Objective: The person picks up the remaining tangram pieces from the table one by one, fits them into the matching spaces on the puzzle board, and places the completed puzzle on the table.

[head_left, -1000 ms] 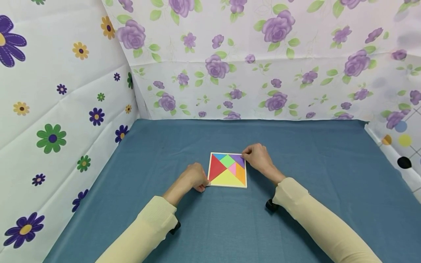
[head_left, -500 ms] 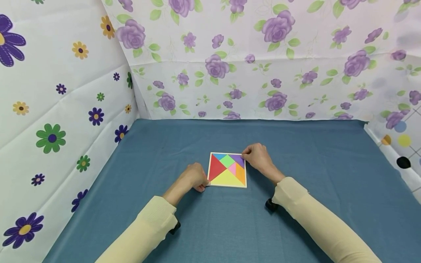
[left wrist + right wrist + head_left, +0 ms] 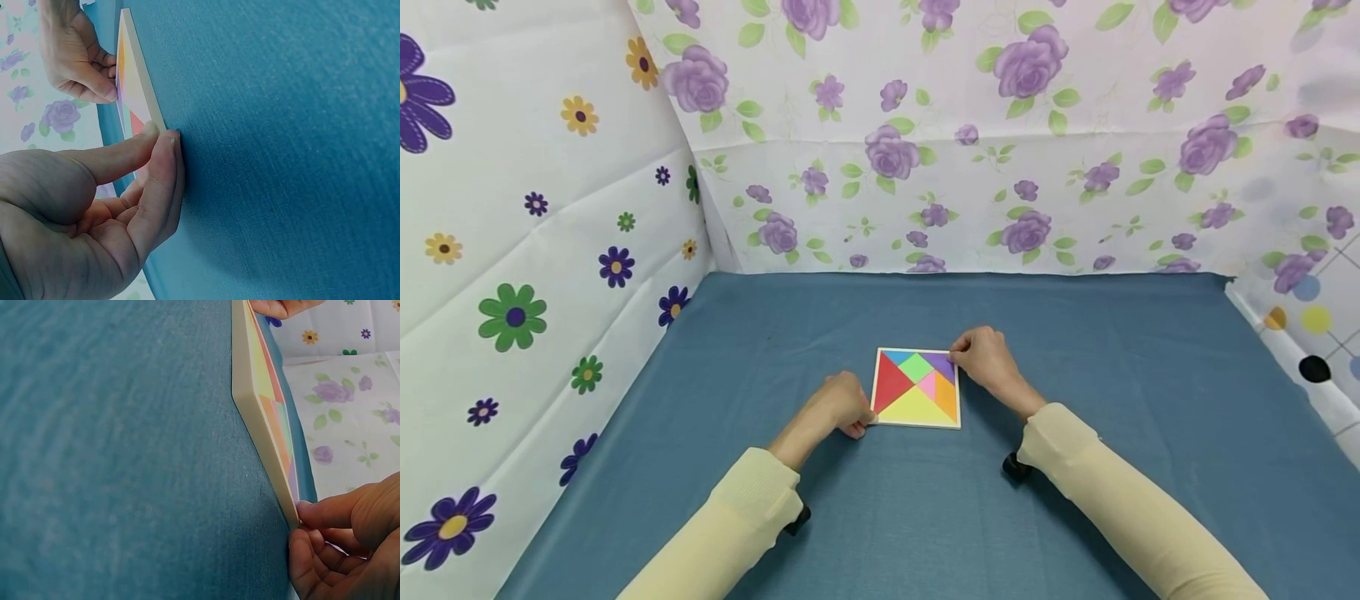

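Observation:
A square tangram puzzle (image 3: 917, 405) with a pale frame lies on the blue cloth, its red, yellow, orange, pink, green, blue and purple pieces filling the frame. My left hand (image 3: 844, 403) pinches its near left corner between thumb and fingers; the left wrist view shows the thumb (image 3: 128, 156) on top of that corner. At the far right corner my right hand (image 3: 988, 360) pinches the frame, and in the right wrist view the thumb (image 3: 331, 511) lies on the top with curled fingers beneath. The fingertips hide both gripped corners.
The blue tablecloth (image 3: 880, 517) spreads around the puzzle on all sides. A white sheet with purple roses (image 3: 891, 154) hangs along the back edge, and a flowered sheet (image 3: 512, 317) borders the left. Dark wrist devices (image 3: 1017, 468) sit under the sleeves.
The head view has shifted very slightly. Both hands keep the same hold on the tangram puzzle, and its pieces stay in place.

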Motion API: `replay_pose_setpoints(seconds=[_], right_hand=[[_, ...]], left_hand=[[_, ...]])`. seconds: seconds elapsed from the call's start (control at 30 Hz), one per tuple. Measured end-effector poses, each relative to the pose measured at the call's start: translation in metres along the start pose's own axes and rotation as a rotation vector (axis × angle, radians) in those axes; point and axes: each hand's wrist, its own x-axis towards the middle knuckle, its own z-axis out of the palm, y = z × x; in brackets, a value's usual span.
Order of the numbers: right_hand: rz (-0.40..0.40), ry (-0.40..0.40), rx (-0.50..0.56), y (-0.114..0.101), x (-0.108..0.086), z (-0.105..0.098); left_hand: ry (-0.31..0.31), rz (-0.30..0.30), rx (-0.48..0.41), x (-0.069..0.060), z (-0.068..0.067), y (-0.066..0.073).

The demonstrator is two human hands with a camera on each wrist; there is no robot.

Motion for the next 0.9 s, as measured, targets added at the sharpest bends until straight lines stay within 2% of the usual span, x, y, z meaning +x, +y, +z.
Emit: replay_pose_setpoints(seconds=[0.33, 0.7, 0.9], right_hand=[[0.011, 0.001, 0.016, 0.004, 0.001, 0.001], [0.032, -0.025, 0.026, 0.004, -0.003, -0.005], [0.007, -0.042, 0.031, 0.004, -0.01, -0.011]], left_hand=[[0.007, 0.022, 0.012, -0.001, 0.0, -0.001], [0.002, 0.006, 0.013, 0.003, 0.003, -0.001], [0.015, 0.048, 0.024, -0.001, 0.002, -0.004]])
